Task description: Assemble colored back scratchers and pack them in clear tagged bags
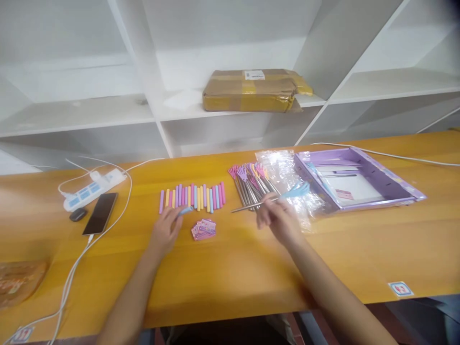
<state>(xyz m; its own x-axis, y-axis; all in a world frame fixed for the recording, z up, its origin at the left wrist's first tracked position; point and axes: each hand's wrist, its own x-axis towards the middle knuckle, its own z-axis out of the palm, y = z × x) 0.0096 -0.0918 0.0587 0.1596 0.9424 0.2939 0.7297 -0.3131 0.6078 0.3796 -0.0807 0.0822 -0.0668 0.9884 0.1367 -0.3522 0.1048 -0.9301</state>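
My left hand [166, 229] pinches a light blue tube [186, 210], just in front of a row of pink, purple, yellow and blue tubes [192, 197]. In my right hand [278, 218] is a back scratcher with a light blue hand-shaped head [296, 190]; its metal rod points left. Behind that hand lies a pile of back scratchers [251, 184] with pink, purple and orange heads and metal rods. A small stack of pink printed cards [204, 230] rests on the table between my hands.
Clear plastic bags [283, 167] lie beside a purple open box [373, 197] at right. A power strip [94, 189], a phone [100, 213] and white cables occupy the left. Behind the table [233, 287], a taped cardboard parcel [257, 91] sits on white shelving.
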